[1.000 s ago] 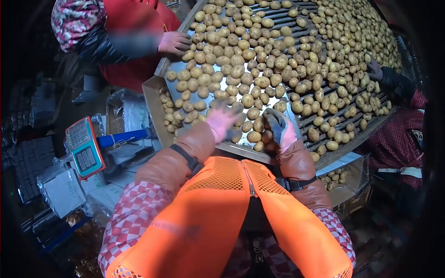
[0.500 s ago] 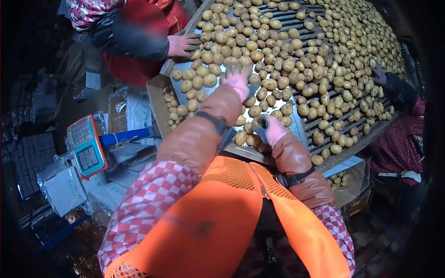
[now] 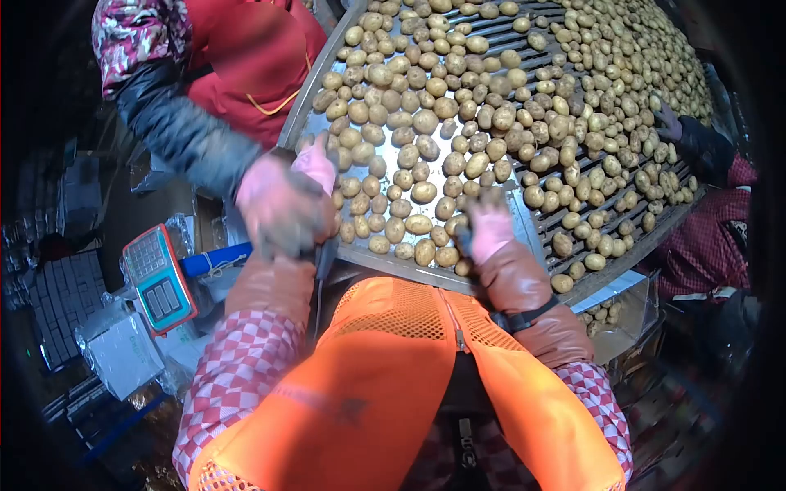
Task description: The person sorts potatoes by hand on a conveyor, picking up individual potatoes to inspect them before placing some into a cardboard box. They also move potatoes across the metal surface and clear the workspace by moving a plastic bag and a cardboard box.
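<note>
Potatoes (image 3: 424, 192) lie scattered over a metal sorting tray (image 3: 446, 155) in front of me. At the tray's left edge, my left hand (image 3: 315, 166), in a pink glove with grey fingers, is partly hidden behind a co-worker's blurred gloved hand (image 3: 282, 209); its visible fingers stretch up, with no potato seen in it. My right hand (image 3: 491, 229), gloved alike, rests among potatoes near the tray's front right, fingers apart and slightly blurred. Potatoes touch or border its fingertips.
Slatted bars (image 3: 532, 69) covered with more potatoes adjoin the tray on the right. Another person's gloved hand (image 3: 669, 124) reaches in there. A scale display (image 3: 160, 277) and plastic-wrapped boxes (image 3: 123, 352) stand on my left. A box of potatoes (image 3: 610, 319) sits below right.
My left hand has swept from the tray's middle to its left edge. My right hand has moved up slightly and spread its fingers. The co-worker's hand came down across my left arm.
</note>
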Demonstrator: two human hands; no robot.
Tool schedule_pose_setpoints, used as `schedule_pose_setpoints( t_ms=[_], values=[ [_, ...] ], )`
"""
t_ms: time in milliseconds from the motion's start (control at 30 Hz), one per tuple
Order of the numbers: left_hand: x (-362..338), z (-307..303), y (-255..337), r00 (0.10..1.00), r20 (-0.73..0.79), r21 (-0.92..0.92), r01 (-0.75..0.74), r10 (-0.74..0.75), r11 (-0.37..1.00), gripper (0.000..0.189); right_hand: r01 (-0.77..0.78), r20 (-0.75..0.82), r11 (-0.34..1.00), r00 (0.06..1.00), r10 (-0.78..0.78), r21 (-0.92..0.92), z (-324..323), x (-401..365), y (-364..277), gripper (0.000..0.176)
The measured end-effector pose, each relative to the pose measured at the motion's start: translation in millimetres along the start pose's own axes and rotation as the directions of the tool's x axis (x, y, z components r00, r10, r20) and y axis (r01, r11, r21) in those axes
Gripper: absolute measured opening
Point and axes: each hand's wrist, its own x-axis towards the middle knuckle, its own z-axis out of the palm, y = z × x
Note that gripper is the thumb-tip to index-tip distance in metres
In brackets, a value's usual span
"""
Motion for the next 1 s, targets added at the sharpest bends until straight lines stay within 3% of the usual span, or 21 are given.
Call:
schedule_pose_setpoints(
  t_ms=[33, 100, 133, 167, 233, 367, 400, 433, 467, 500, 533, 567, 667, 733, 833, 867, 900, 967, 1000],
  values=[
    [16, -2, 2, 0.992, 0.086, 0.061, 0.084, -0.089, 0.995, 0.036, 0.08, 0.123, 0.995, 0.99, -0.072, -0.063, -3, 1, -20, 0.062],
    [30, -10, 4, 0.972, 0.186, 0.136, 0.117, -0.142, 0.984, 0.037, 0.099, 0.389, 0.98, 0.907, -0.161, 0.175, -36, 8, -48, 0.057],
    [30, -13, 3, 0.958, 0.237, 0.165, 0.124, -0.161, 0.978, 0.037, 0.219, 0.211, 0.956, 0.943, -0.259, 0.194, -25, -3, -43, 0.051],
    [27, -20, 1, 0.939, 0.291, 0.204, 0.129, -0.186, 0.97, 0.037, 0.223, 0.19, 0.956, 0.947, -0.259, 0.191, -20, -6, -37, 0.051],
    [13, -38, -1, 0.885, 0.394, 0.292, 0.137, -0.25, 0.947, 0.038, 0.093, 0.221, 0.914, 0.956, -0.193, 0.395, -12, -1, -28, 0.046],
    [-5, -70, 23, 0.735, 0.588, 0.435, 0.063, -0.336, 0.898, 0.039, 0.064, 0.094, 0.901, 0.989, -0.115, 0.429, 1, 6, -23, 0.045],
    [-6, -78, 36, 0.709, 0.606, 0.393, 0.128, -0.361, 0.911, 0.04, 0.156, -0.071, 0.854, 0.988, -0.14, 0.496, -4, 7, -17, 0.041],
    [6, -49, 25, 0.749, 0.418, -0.163, 0.618, -0.513, 0.769, 0.034, 0.248, -0.221, 0.799, 0.964, -0.148, 0.547, -6, 6, -12, 0.038],
    [20, -18, 17, 0.646, 0.337, -0.718, 0.647, -0.685, 0.257, 0.031, -0.021, -0.001, 0.575, 0.999, 0.037, 0.818, -6, 6, -11, 0.035],
    [16, -7, 23, 0.659, 0.318, -0.735, 0.625, -0.681, 0.262, 0.031, -0.298, 0.275, 0.244, 0.953, 0.125, 0.923, -8, 9, -11, 0.033],
    [3, 6, 25, 0.858, 0.091, -0.59, 0.456, -0.506, 0.667, 0.027, -0.202, 0.184, 0.144, 0.974, 0.134, 0.969, -14, 12, -15, 0.033],
    [-6, 10, 27, 0.973, -0.058, -0.312, 0.194, -0.223, 0.93, 0.028, -0.246, 0.246, -0.017, 0.959, 0.14, 0.969, -17, 15, -14, 0.034],
    [-2, -1, 46, 0.969, 0.015, -0.343, 0.238, -0.248, 0.909, 0.045, -0.259, 0.249, 0.054, 0.958, 0.145, 0.964, -31, 16, -16, 0.039],
    [12, 0, 43, 0.975, -0.086, 0.099, 0.212, -0.204, 0.972, 0.054, -0.225, 0.219, 0.048, 0.969, 0.111, 0.973, -23, 7, -10, 0.04],
    [36, 82, -32, 0.969, -0.091, -0.04, 0.229, -0.231, 0.973, 0.053, -0.172, 0.151, 0.12, 0.974, 0.167, 0.978, -33, 0, -2, 0.038],
    [14, 16, 26, 0.929, 0.178, -0.052, 0.339, -0.325, 0.939, 0.066, -0.171, 0.149, 0.081, 0.963, 0.224, 0.982, -24, 2, 1, 0.03],
    [31, 7, 37, 0.933, 0.18, -0.048, 0.325, -0.311, 0.945, 0.066, -0.167, 0.145, 0.073, 0.961, 0.237, 0.983, -29, 4, 5, 0.03],
    [37, -1, 25, 0.938, 0.248, 0.103, 0.225, -0.244, 0.969, 0.063, -0.369, 0.49, -0.417, 0.84, 0.232, 0.831, -45, -3, 0, 0.028],
    [21, 7, 4, 0.923, 0.312, 0.189, 0.17, -0.223, 0.967, 0.062, -0.385, 0.551, -0.586, 0.824, 0.128, 0.713, -54, -7, -3, 0.03]
  ],
)
